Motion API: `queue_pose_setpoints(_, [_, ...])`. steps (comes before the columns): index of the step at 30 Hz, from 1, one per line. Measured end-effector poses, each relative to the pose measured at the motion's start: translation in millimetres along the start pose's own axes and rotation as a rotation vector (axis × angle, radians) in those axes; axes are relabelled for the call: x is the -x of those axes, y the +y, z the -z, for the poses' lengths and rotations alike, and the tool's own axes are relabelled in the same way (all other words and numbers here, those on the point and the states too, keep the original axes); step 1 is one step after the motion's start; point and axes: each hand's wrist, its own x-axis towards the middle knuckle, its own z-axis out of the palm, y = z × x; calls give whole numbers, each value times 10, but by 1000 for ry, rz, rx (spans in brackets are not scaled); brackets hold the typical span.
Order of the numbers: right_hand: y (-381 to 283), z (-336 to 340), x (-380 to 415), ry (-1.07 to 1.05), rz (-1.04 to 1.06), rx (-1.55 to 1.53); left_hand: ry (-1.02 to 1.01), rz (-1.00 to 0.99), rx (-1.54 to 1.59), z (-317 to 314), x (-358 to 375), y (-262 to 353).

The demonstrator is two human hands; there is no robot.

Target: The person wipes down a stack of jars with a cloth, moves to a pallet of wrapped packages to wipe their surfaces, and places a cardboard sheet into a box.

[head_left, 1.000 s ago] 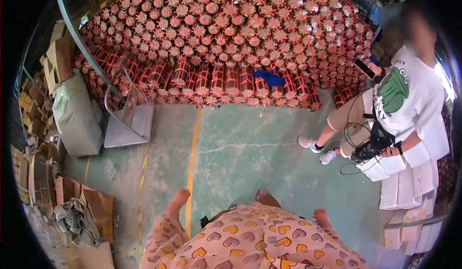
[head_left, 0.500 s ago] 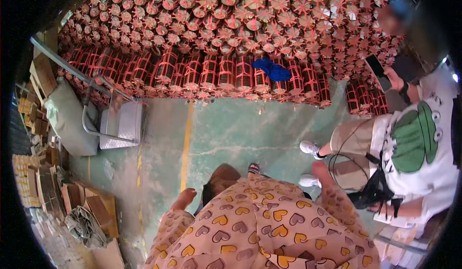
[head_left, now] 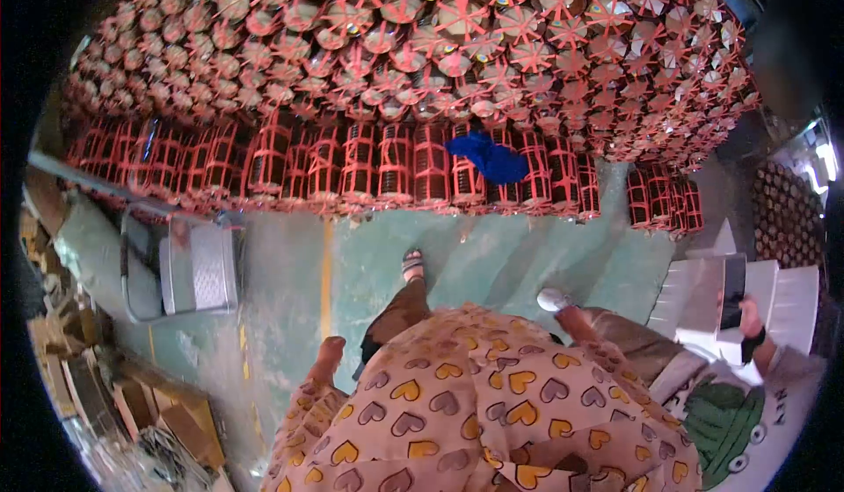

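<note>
Ahead of me on the worn green floor (head_left: 457, 246), one sandalled foot (head_left: 412, 265) has swung further out than half a second ago, and the co-worker in a white shirt with a green frog (head_left: 782, 395) has slid from the right side of my view down to its lower right corner. I take it I am walking towards the stacks, which now fill more of the view, though I judge them out of reach.

My left hand (head_left: 328, 354) hangs beside my pink heart-patterned garment (head_left: 475, 378); my right hand (head_left: 576, 322) is out on the other side, near a white shoe (head_left: 553, 299). I see nothing held in either, but cannot tell whether my fingers are spread or curled.

Nearest ahead, along the floor's far edge, stands a row of dark, ribbed cylindrical bundles (head_left: 360, 162), upright, side by side, caged in pink-red straps. A crumpled blue cloth (head_left: 488, 158) lies over some of them. Behind rises a tall stack of round, tan ends (head_left: 422, 57), strapped star-fashion.
</note>
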Motion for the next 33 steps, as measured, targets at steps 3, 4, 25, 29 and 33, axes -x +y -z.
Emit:
queue_pose_setpoints(3, [149,977,102,-95,-291,-226,-78,-166,-423,454,-946,630])
queue_pose_setpoints(4, [121,1242,61,-58,-370,-471,95,-237,-142,648,-1040,958])
queue_pose_setpoints(25, [876,1020,-5615,205,-422,-854,-195,855,362,-743,692,415])
queue_pose_setpoints(29, [878,567,-5884,4,-706,-1037,-3,783,577,-988,476,580])
queue_pose_setpoints(33, [833,271,-5711,106,-589,-778,-62,872,487,-638,-100,1157])
